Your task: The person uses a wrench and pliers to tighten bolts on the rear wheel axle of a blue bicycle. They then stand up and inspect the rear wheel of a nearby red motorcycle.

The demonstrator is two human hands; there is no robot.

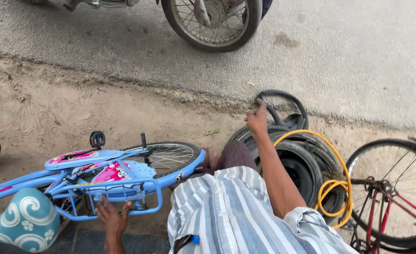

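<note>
Beside the tyres [306, 160], right hand [256, 118] grips tube [283, 96].

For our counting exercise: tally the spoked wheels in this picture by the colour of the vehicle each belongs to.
Light blue bicycle: 1 spoked wheel
Red bicycle: 1 spoked wheel
Vehicle on the road, colour not visible: 1 spoked wheel
Total: 3

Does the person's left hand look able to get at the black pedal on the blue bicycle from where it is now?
Probably yes. The left hand rests on the blue bicycle's rear rack, and the pedal sticks up beyond the pink chain guard, uncovered; it would have to reach over the frame.
</note>
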